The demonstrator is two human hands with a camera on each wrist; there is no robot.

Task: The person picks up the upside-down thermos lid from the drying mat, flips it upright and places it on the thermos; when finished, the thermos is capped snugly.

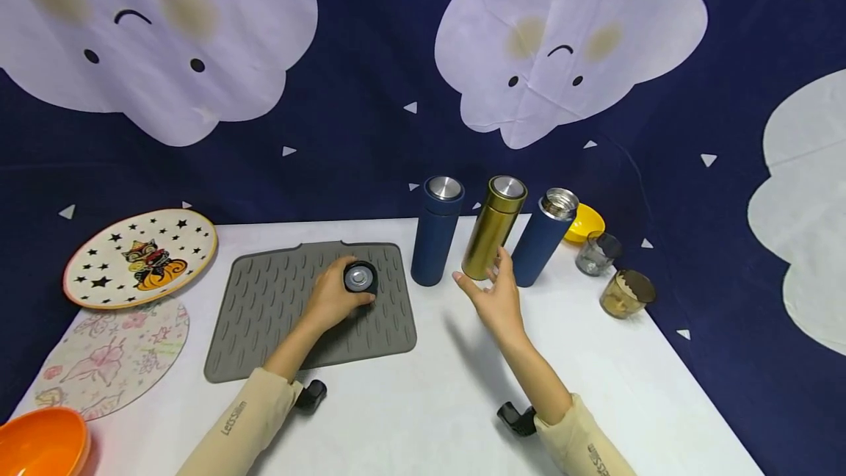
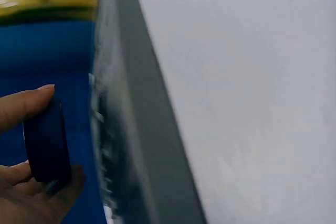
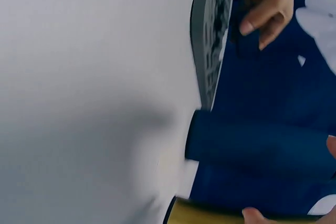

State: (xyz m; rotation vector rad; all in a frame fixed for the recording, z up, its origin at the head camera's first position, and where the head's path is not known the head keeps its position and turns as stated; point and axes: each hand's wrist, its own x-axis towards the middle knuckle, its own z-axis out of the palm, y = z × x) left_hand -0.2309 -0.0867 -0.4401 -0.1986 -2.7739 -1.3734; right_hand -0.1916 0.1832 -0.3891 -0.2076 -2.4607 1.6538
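The left hand (image 1: 333, 298) pinches a dark round lid (image 1: 360, 278) between thumb and fingers, its silver-centred face upward. The lid is above the grey ridged mat (image 1: 258, 318), apart from it. The right hand (image 1: 500, 307) grasps nothing: its thumb and fingers are spread just in front of the gold bottle (image 1: 489, 233), and whether they touch it I cannot tell.

The gold bottle stands between two blue ones, all three upright. The left blue bottle (image 1: 434, 241), just beyond the mat's right edge, has a silver-topped cap like the gold one's; the right blue bottle (image 1: 538, 241) shows its bare metal neck. The left blue bottle and the gold one stand in the way between the lid and that neck.

Behind the right blue bottle, partly hidden, is a yellow bowl (image 1: 585, 222); near it are a grey glass (image 1: 595, 255) and an amber glass (image 1: 623, 296). On the far left, a star-patterned plate (image 1: 112, 252) overlaps a round placemat (image 1: 109, 362), with an orange bowl (image 1: 42, 446) nearest the viewer.
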